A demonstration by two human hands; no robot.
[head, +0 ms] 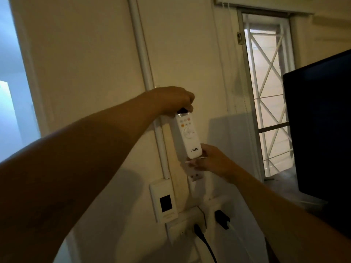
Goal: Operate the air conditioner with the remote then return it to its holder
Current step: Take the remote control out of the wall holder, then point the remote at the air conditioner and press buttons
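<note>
Wall fills most of the head view, cream and dim, with a white conduit running down it from twelve o'clock. At three o'clock stands a dark screen, and beside it a barred window. At six o'clock sit a switch plate and sockets with black plugs.

I find the remote at centre, upright against the wall, buttons facing me, brand mark near its lower end. My left hand caps its top end, fingers curled and pinching that end from above. My right hand sits at the five o'clock corner of the remote, fingertips closed round its base. Just below, a small white holder projects from the wall; whether the remote's base has entered it I cannot tell.

Assessment: this is either the draw or the reseat. For a good result I would keep the body parallel to the wall, let the right hand steady the base in line with the holder, and move the top hand straight along twelve-to-six without twisting.
</note>
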